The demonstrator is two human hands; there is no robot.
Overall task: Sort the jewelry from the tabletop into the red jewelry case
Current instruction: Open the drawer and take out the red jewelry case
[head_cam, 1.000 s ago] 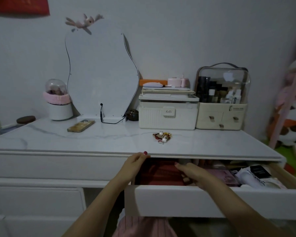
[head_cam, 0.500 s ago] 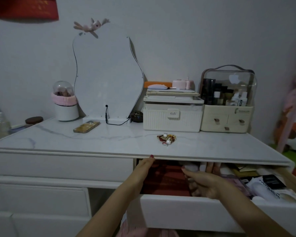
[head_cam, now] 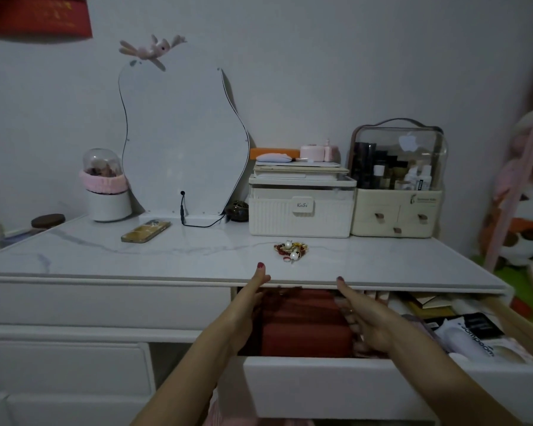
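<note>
Dresser drawer is standing pulled out, the red jewelry case lying inside at its left end, soft-looking and dark red, closed. Left hand and right hand are flanking it, fingers mostly straight, apparently bracing its sides; fetching step, lift-out likely next. Jewelry, a small red-gold tangle with pearls, is sitting on the tabletop beyond.

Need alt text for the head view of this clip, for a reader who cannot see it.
Two hands, left and right, reach into an open drawer on either side of a red case. On the white tabletop above lies a small pile of jewelry with pearls, near a phone, a mirror and storage boxes.
</note>
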